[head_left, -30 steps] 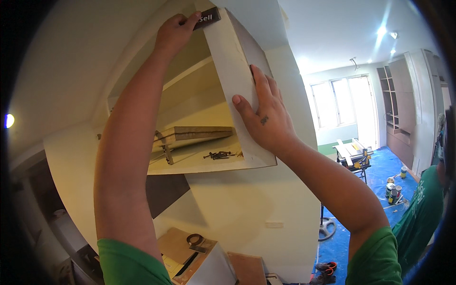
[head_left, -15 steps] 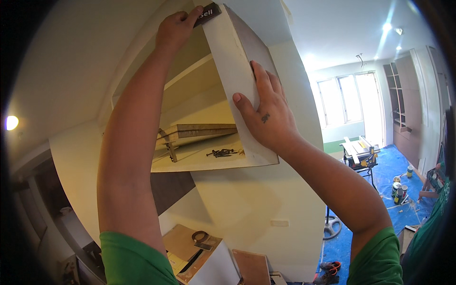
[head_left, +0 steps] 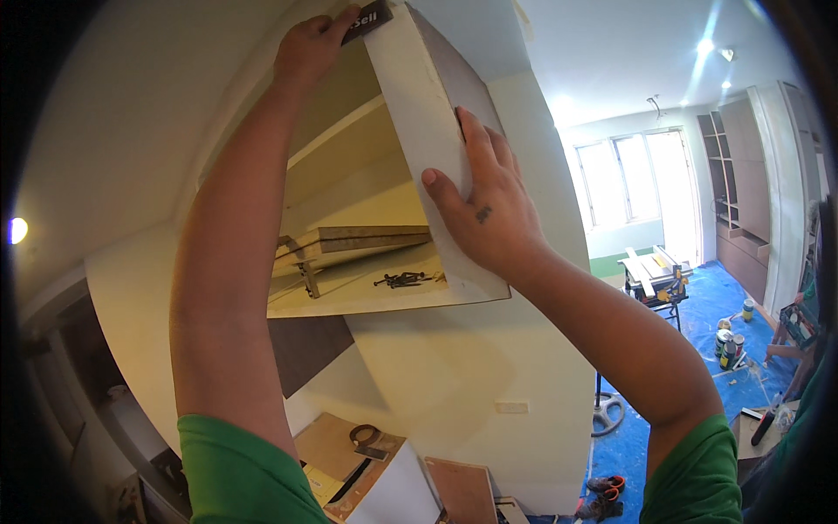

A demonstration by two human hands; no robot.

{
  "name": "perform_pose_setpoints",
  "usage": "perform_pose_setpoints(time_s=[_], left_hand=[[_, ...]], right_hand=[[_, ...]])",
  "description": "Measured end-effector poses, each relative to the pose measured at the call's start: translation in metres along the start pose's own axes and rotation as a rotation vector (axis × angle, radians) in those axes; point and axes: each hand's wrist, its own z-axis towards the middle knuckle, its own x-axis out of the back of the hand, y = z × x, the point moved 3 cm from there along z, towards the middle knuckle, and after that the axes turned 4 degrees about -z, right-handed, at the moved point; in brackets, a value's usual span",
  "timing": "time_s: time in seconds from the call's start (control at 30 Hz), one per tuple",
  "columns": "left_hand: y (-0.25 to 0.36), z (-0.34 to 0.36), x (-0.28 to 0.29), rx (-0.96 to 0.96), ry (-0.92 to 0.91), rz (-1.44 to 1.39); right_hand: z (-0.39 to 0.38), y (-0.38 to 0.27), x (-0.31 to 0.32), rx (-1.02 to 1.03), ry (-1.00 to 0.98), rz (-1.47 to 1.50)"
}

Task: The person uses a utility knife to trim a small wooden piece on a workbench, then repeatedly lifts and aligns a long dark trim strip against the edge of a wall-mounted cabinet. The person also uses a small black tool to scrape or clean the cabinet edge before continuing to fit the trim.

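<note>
My left hand (head_left: 310,48) is closed on a dark rectangular block (head_left: 367,21) with pale lettering at the cabinet's top front edge. My right hand (head_left: 493,210) rests against the pale side panel (head_left: 408,105) of the wall cabinet, thumb and fingers apart. Inside the cabinet, stacked wooden boards (head_left: 371,236) lie on the bottom shelf, beside a pile of dark screws (head_left: 403,279) and a metal fitting (head_left: 305,275), partly behind my left forearm.
Below are a box (head_left: 393,487) topped with boards and a tape roll, plus a leaning panel (head_left: 458,485). Rightward stand a table saw (head_left: 650,279) and paint cans (head_left: 729,354) on blue sheeting (head_left: 628,454), shoes (head_left: 604,493), and a co-worker's arm (head_left: 781,349) at the edge.
My left hand and the dark block have moved slightly left in the picture. My right hand stays on the panel. The co-worker's green shirt has moved mostly out of sight at the right.
</note>
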Motion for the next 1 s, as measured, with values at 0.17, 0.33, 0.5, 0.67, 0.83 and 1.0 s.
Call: perform_pose_setpoints(time_s=[0.17,0.33,0.5,0.67,0.83,1.0], left_hand=[[0.004,-0.001,-0.005,0.075,-0.025,-0.016],[-0.004,0.008,0.000,0.069,-0.032,-0.006],[-0.013,0.005,0.003,0.083,-0.034,-0.062],[-0.003,-0.006,-0.006,0.080,-0.042,-0.118],[-0.006,-0.005,-0.002,0.076,-0.053,-0.114],[-0.002,-0.001,-0.011,0.045,0.007,-0.095]], right_hand=[[0.000,0.001,0.000,0.012,0.008,-0.028],[-0.001,0.000,-0.001,0.013,0.022,-0.050],[-0.001,-0.001,-0.001,0.000,0.005,-0.034],[0.000,0.000,0.001,-0.023,-0.006,-0.036],[-0.001,-0.001,-0.001,-0.019,-0.008,-0.023],[0.000,0.000,-0.001,-0.040,-0.027,-0.022]])
